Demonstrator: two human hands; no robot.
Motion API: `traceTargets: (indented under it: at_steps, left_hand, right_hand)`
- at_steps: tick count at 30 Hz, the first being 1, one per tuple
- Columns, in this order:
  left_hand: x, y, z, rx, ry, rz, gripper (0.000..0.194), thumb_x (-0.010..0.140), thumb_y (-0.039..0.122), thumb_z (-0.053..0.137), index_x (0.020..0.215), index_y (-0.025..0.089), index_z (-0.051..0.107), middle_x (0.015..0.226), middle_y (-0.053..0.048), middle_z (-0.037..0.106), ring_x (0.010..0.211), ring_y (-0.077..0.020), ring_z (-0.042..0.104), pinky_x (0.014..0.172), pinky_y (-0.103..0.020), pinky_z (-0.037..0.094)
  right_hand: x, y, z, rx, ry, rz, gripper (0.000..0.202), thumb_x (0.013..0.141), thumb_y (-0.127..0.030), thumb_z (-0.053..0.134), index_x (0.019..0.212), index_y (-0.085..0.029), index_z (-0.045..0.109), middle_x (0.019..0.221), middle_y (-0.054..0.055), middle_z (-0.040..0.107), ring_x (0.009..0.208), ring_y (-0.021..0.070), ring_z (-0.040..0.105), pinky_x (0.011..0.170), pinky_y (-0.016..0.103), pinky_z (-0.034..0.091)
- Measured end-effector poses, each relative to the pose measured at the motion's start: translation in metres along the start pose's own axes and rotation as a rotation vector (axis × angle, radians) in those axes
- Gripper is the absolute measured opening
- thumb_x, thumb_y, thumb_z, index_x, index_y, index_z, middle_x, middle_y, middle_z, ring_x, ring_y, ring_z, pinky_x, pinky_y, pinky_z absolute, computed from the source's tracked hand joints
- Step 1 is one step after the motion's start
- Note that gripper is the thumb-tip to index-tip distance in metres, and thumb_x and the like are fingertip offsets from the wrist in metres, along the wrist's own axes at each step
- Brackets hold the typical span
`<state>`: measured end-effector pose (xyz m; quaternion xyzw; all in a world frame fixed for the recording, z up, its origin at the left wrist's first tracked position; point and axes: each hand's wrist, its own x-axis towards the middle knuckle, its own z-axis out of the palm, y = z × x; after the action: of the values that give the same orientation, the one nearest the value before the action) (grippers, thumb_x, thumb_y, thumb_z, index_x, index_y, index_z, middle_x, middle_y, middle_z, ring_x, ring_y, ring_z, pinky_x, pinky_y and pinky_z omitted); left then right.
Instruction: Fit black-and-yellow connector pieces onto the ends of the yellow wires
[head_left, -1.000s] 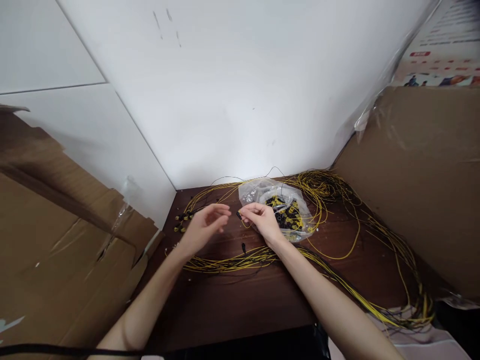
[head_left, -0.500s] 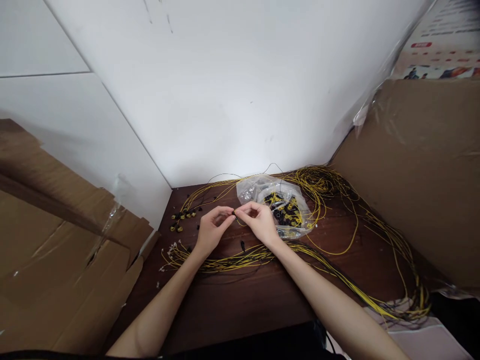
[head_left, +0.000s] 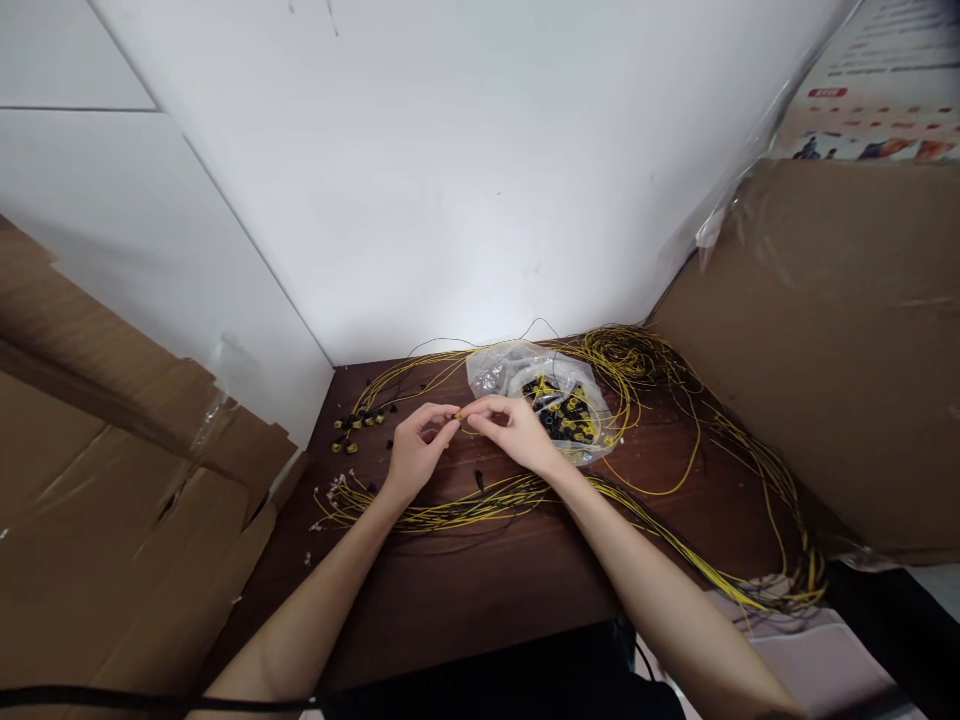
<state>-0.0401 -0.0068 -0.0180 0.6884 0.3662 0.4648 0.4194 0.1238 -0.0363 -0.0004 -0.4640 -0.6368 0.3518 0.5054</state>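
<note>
My left hand [head_left: 417,450] and my right hand [head_left: 510,430] meet fingertip to fingertip over the dark table. Both pinch a small yellow and black part [head_left: 458,416], mostly covered by the fingers. A thin yellow wire shows just under my right fingertips. Behind my right hand lies an open clear plastic bag [head_left: 487,370] of black and yellow connectors [head_left: 574,412]. A bundle of yellow and black wires [head_left: 465,512] runs below both hands, its white-tipped ends at the left. Several wired connectors [head_left: 360,420] rest left of my left hand.
Cardboard [head_left: 135,500] stands at the left, and a large carton [head_left: 825,350] at the right. A white wall [head_left: 450,180] rises behind the table [head_left: 480,590]. Coiled wires [head_left: 622,352] lie at the back right. A small black piece [head_left: 479,481] sits beside the wire bundle.
The view has shifted slightly. The small part between my fingertips now shows more yellow; before, it looked dark. Both hands keep their pinch.
</note>
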Motion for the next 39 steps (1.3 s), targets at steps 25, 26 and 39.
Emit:
traceTargets:
  at_steps: [25, 26, 39]
  left_hand:
    - [0.0, 0.005, 0.004, -0.188, 0.04, -0.033, 0.014, 0.075, 0.026, 0.064, 0.085, 0.017, 0.067, 0.073, -0.001, 0.059, 0.05, -0.0064, 0.046, 0.049, -0.021, 0.04]
    - [0.002, 0.003, 0.003, -0.234, 0.088, -0.065, 0.015, 0.074, 0.026, 0.065, 0.085, 0.016, 0.066, 0.073, -0.001, 0.059, 0.049, -0.0059, 0.046, 0.049, -0.021, 0.039]
    - [0.011, 0.005, -0.004, -0.576, 0.124, -0.254, 0.024, 0.068, 0.029, 0.071, 0.084, 0.013, 0.061, 0.064, 0.0, 0.055, 0.051, -0.0053, 0.041, 0.042, -0.016, 0.027]
  right_hand:
    - [-0.002, -0.001, 0.0, -0.015, -0.123, 0.08, 0.031, 0.078, -0.043, 0.058, 0.076, -0.014, 0.067, 0.063, -0.001, 0.057, 0.055, 0.0089, 0.042, 0.053, 0.023, 0.032]
    - [-0.002, -0.004, -0.003, 0.018, -0.139, 0.077, 0.031, 0.078, -0.043, 0.058, 0.075, -0.014, 0.068, 0.06, -0.001, 0.055, 0.053, 0.0085, 0.04, 0.051, 0.023, 0.03]
    - [-0.005, -0.015, -0.079, 0.985, 0.464, -0.236, 0.039, 0.086, -0.038, 0.047, 0.051, -0.022, 0.043, 0.044, -0.008, 0.01, 0.04, 0.01, 0.019, 0.047, 0.024, 0.033]
